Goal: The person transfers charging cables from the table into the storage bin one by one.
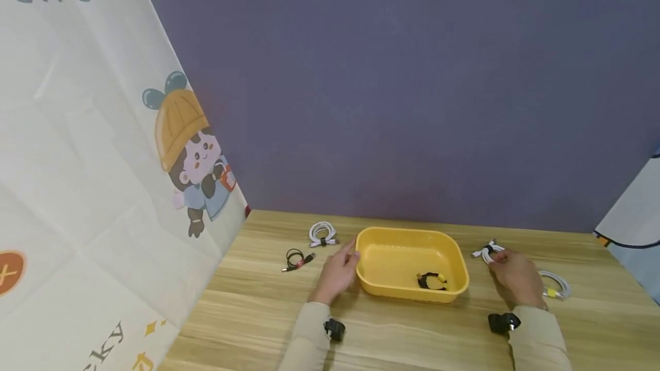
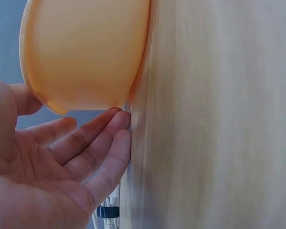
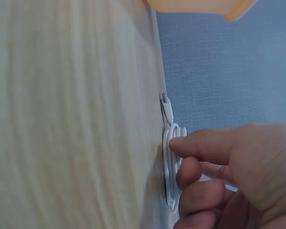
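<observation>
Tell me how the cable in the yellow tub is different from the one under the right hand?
The cable in the tub is black with yellow ends; the cable by the right hand is white. The black one lies untouched inside the yellow tub; the white one lies on the table, the right hand pinching it. Both are coiled bundles.

Yellow tray (image 1: pixel 409 233) with a black cable bundle (image 1: pixel 432 281) tied in yellow inside. Worktop (image 1: pixel 412 336) in pale wood grain. White coiled cable (image 1: pixel 488 252) with black tie; second white cable (image 1: pixel 556 285) with yellow tie; third white cable (image 1: pixel 322 233); black cable (image 1: pixel 296 259) with red tip. Wall (image 1: pixel 412 85) plain purple-grey. Cream cloth (image 1: pixel 93 188) printed with a cartoon figure (image 1: pixel 192 159) in an orange hat.
</observation>
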A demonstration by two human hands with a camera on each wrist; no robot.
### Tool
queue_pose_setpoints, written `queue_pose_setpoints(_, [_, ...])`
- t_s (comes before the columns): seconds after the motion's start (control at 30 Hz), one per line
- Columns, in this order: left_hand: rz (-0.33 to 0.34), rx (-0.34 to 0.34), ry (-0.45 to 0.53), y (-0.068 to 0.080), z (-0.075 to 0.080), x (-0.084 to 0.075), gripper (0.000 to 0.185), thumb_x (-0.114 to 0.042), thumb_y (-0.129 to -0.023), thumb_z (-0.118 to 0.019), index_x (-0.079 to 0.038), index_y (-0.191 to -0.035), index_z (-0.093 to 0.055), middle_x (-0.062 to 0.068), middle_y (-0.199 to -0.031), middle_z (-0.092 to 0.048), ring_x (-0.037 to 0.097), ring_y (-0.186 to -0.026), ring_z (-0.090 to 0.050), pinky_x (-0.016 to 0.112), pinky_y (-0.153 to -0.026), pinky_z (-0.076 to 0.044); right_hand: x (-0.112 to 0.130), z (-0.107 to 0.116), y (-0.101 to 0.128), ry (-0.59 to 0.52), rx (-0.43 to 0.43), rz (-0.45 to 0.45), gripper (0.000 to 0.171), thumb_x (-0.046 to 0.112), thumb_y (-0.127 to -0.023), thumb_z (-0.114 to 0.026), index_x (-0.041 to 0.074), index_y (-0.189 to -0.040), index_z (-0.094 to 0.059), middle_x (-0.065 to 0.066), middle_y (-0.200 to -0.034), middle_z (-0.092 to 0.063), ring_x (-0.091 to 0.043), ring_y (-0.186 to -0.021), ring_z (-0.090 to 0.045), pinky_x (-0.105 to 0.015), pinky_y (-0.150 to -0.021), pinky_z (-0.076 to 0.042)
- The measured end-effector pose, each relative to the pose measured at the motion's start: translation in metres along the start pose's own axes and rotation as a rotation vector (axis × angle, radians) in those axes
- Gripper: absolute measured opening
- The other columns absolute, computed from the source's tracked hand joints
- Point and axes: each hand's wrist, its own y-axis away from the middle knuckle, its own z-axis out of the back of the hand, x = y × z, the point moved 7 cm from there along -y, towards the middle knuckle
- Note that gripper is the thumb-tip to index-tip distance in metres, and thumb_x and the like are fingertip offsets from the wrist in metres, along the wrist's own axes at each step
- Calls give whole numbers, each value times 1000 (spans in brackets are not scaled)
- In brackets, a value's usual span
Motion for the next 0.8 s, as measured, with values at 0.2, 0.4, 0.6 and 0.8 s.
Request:
queue_pose_setpoints(0.2, [-7, -9, -46, 0, 2, -1, 47, -32, -108, -49, -16, -152, -51, 10, -112, -76, 9, -65, -62, 31, -71, -53, 1, 1, 1, 13, 11, -12, 27, 24, -93, -63, 1, -106, -69, -28, -104, -70, -40, -83, -67, -36, -55, -42])
queue_pose_setpoints(0.4, [-15, -27, -86, 0, 4, -2, 45, -32, -108, -49, -16, -149, -55, 7, -110, -77, 13, -84, -65, 38, -81, -54, 2, 2, 1, 28, 16, 6, 26, 24, -93, -63, 1, -104, -70, -28, -103, -70, -40, -84, -66, -37, -57, -43])
queue_pose_setpoints(0.6, [-15, -27, -87, -1, 5, -2, 44, -32, -108, -49, -16, -148, -56, 7, -110, -77, 12, -85, -66, 36, -80, -55, 6, 4, 0, 27, -8, 43, 26, 25, -93, -64, 1, -100, -72, -25, -96, -72, -38, -81, -67, -37, -57, -43])
queue_pose_setpoints(0.8, [-20, -23, -82, -2, 3, -2, 43, -32, -108, -48, -16, -147, -57, 6, -110, -77, 10, -82, -66, 36, -81, -55, 8, 4, -2, 36, -4, 62, 27, 24, -95, -64, -1, -101, -72, -26, -97, -71, -41, -83, -66, -40, -60, -44])
